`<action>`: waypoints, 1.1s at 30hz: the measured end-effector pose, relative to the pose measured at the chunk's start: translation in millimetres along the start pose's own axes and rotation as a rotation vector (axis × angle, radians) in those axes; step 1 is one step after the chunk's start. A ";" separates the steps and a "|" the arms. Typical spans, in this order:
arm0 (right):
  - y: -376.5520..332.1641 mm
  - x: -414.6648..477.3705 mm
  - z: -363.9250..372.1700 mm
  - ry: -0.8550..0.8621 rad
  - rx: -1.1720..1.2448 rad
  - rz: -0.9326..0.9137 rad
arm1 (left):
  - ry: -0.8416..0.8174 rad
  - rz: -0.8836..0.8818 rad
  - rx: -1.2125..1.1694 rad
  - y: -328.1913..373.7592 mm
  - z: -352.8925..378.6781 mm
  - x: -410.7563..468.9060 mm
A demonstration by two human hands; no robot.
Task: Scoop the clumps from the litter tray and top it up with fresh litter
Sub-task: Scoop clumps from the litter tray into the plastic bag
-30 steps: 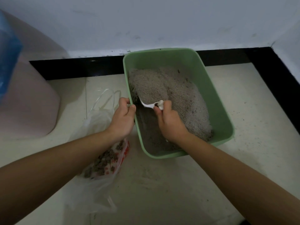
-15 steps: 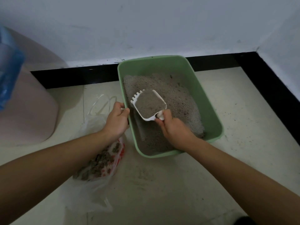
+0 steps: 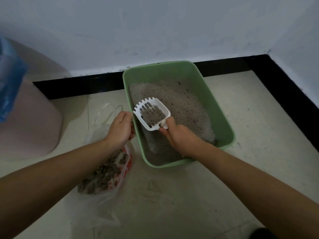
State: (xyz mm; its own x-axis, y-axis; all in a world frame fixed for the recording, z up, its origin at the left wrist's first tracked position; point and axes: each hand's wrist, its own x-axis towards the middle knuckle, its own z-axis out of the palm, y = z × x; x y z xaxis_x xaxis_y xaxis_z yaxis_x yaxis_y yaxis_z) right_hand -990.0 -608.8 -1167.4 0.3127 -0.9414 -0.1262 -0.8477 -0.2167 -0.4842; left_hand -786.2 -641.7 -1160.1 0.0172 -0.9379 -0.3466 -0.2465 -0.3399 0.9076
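Note:
A green litter tray (image 3: 222,118) stands on the floor against the wall, holding grey litter (image 3: 186,107) heaped toward its right side. My right hand (image 3: 179,137) grips the handle of a white slotted scoop (image 3: 151,114), held above the tray's left part with some litter left in its bowl. My left hand (image 3: 120,128) grips the tray's left rim. Left of the tray lies a clear plastic bag (image 3: 107,171) with red print, and dark clumps show through it.
A pink rounded bin (image 3: 29,121) stands at the left, with blue plastic (image 3: 8,80) hanging over its edge. A black skirting (image 3: 82,87) runs along the white wall and down the right side. The pale floor (image 3: 250,169) is dusted with litter grains.
The scoop came up out of the litter and now hangs above the tray. Much of its load has sifted through the slots. My left hand kept its hold on the rim.

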 end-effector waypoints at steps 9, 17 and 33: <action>4.1 -1.7 6.0 0.009 -0.024 0.004 | -0.001 -0.001 0.020 -2.3 -0.6 2.3; 1.6 -0.3 4.5 0.012 -0.032 -0.038 | 0.000 0.006 0.005 -4.7 -1.5 5.5; -70.0 -5.3 -13.3 0.229 -0.043 -0.151 | 0.257 0.255 0.539 -29.1 -105.2 41.3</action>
State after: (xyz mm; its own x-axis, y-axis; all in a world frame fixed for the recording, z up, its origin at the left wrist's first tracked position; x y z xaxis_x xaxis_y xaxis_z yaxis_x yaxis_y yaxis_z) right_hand -938.1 -592.2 -1121.3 0.3360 -0.9305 0.1457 -0.8177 -0.3650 -0.4451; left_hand -676.4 -677.9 -1175.9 0.1086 -0.9941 -0.0072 -0.7244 -0.0841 0.6842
